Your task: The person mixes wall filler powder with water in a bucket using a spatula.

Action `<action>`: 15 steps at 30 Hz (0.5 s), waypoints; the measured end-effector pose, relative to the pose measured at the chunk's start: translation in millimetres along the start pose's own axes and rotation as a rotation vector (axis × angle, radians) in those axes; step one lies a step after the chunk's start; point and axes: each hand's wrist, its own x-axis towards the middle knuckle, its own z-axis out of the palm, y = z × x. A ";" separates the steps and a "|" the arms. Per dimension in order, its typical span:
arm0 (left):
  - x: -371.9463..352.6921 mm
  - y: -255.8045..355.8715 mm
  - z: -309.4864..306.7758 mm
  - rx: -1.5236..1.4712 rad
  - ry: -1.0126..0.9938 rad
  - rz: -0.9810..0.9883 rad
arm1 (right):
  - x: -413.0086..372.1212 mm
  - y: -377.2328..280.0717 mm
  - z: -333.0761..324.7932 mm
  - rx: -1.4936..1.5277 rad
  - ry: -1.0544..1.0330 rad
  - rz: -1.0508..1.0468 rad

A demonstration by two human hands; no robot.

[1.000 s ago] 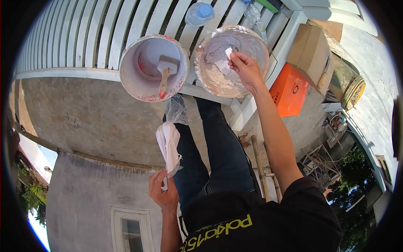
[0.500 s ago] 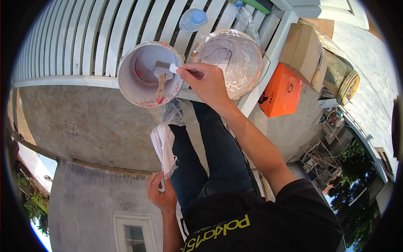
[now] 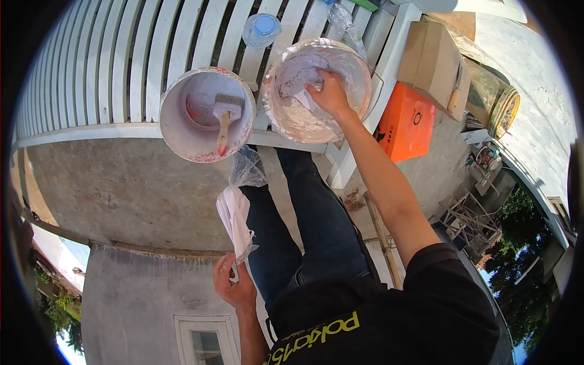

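Note:
My right hand (image 3: 330, 95) reaches into the wide, paste-smeared bucket (image 3: 360, 115). Its thumb and fingers are bent round something pale against the whitish paste, too much the same colour to make out. Lower down, my left hand (image 3: 235, 286) pinches the bottom end of a white bundle in clear plastic (image 3: 234, 214), which hangs in front of my legs. Left of the wide bucket is a second, pale bucket (image 3: 172, 131) with red stains. Inside it lies a brush (image 3: 226, 115) with pale bristles and a red-tipped wooden handle.
Both buckets stand at the edge of a white slatted bench (image 3: 143, 61). A clear bottle with a blue cap (image 3: 261, 30) and a crumpled bottle (image 3: 345, 24) are behind them. To the right are a cardboard box (image 3: 429, 61), an orange box (image 3: 406, 125) and a stained, tipped-over container (image 3: 505, 112).
My right hand has moved from the left bucket's rim into the right bucket. The small white item it held is no longer distinct. My left hand still holds the bundle.

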 end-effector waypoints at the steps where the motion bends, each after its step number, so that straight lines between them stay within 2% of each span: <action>1: -0.5 0.0 -0.5 0.009 -0.003 -0.005 | -0.9 4.4 8.8 -0.008 -0.075 -0.059; 4: 0.2 0.9 -0.5 0.025 -0.007 -0.008 | -19.5 -22.6 5.3 -0.374 -0.124 -0.155; 7: -0.1 3.1 -1.9 0.032 0.001 -0.005 | 1.3 11.7 16.1 -0.317 -0.161 -0.262; 10: 0.7 5.6 1.1 0.029 0.001 -0.002 | -3.5 6.8 13.5 -0.459 -0.152 -0.323; 13: 1.3 7.9 1.2 0.038 0.002 -0.010 | 0.7 -10.9 -18.4 -0.378 -0.280 -0.323; 15: 2.0 10.0 1.6 0.043 -0.002 -0.006 | 3.2 -6.3 -32.6 -0.313 -0.210 -0.383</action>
